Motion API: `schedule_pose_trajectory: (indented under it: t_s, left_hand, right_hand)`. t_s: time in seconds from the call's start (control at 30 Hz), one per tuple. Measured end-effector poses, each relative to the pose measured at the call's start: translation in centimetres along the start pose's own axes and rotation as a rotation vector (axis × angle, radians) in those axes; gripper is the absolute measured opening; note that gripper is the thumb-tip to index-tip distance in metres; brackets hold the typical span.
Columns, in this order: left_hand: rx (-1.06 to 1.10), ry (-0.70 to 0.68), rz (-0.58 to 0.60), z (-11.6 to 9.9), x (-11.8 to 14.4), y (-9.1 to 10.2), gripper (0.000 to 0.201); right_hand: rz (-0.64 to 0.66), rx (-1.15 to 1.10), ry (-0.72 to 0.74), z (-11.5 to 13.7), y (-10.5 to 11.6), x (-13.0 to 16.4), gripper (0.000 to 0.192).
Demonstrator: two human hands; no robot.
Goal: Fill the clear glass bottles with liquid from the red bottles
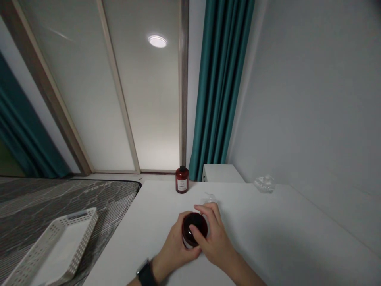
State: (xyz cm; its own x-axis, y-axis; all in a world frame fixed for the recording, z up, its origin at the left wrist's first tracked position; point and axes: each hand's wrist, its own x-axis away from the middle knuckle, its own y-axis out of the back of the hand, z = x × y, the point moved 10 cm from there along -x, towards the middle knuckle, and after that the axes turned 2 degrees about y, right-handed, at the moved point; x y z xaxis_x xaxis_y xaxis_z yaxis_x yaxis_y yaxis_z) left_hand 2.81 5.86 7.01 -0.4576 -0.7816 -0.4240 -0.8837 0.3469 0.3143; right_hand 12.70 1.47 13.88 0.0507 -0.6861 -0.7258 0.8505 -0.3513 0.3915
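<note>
Both hands, left hand [174, 248] and right hand [216, 242], close their fingers around a small dark-red round glass jar [194, 233] above the white table [268, 238]; a loosened grip could drop it.

The room is dim and evenly lit, with a cool grey cast. A round ceiling light [157, 41] shows as a soft reflection in the frosted panel [149, 99], which glows palest near its foot. Shadows on the white table [268, 222] are faint. Straight lines lean and bow toward the edges. Fine detail is soft and slightly grainy throughout.
</note>
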Motion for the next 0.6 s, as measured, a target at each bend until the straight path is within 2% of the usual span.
schedule_pose_trajectory:
  t_s: [0.07, 0.23, 0.4, 0.6]
  left_hand:
    - [0.006, 0.007, 0.01, 0.0, -0.1, -0.1, 0.063]
    - [0.009, 0.027, 0.036, -0.5, -0.4, -0.1, 0.062]
    - [-0.037, -0.022, 0.038, -1.5, -0.7, 0.0, 0.054]
    - [-0.129, -0.059, 0.023, -1.9, -0.6, 0.1, 0.058]
  right_hand:
    - [-0.017, 0.004, -0.006, -0.3, 0.3, 0.2, 0.039]
    - [0.041, -0.052, 0.006, -0.3, 0.6, 0.4, 0.048]
    - [-0.017, -0.025, -0.033, -0.9, 1.3, 0.5, 0.042]
    - [0.023, -0.086, -0.036, -1.2, 0.5, 0.5, 0.045]
